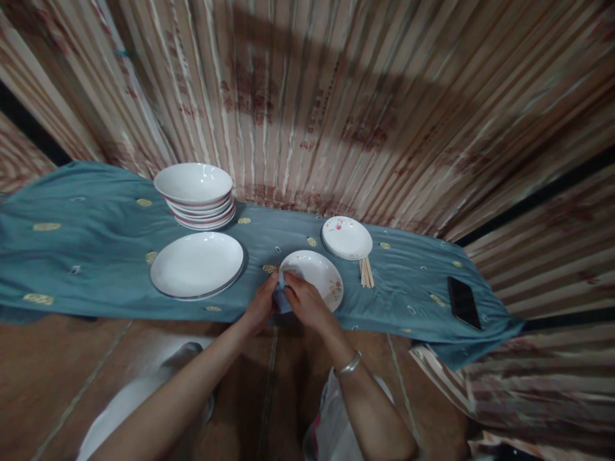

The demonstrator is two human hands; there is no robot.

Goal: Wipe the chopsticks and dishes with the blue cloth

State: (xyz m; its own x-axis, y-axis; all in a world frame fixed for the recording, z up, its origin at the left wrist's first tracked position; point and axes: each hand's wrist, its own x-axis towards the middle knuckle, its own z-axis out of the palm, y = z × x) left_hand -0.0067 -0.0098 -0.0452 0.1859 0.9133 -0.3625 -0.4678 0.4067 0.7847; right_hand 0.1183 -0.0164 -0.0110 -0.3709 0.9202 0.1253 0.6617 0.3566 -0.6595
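A white plate with a floral pattern [324,275] sits close to the table's front edge. My left hand [262,304] is closed at the plate's left rim, its thumb uppermost and the other fingers mostly hidden. Bunched against the plate's left side is a blue-grey cloth [283,301], which my right hand [307,302] grips with bent fingers over the plate. Both hands touch around the cloth, so the exact hold of the left fingers is partly covered. A silver bracelet [351,362] circles my right wrist.
Left lie a large oval plate [196,264] and, behind it, a stack of bowls [195,186]. Right of my hands are a small stack of floral plates [346,238], chopsticks [366,273] and a black phone [464,302]. A patterned curtain [307,96] hangs behind the teal tablecloth [106,256].
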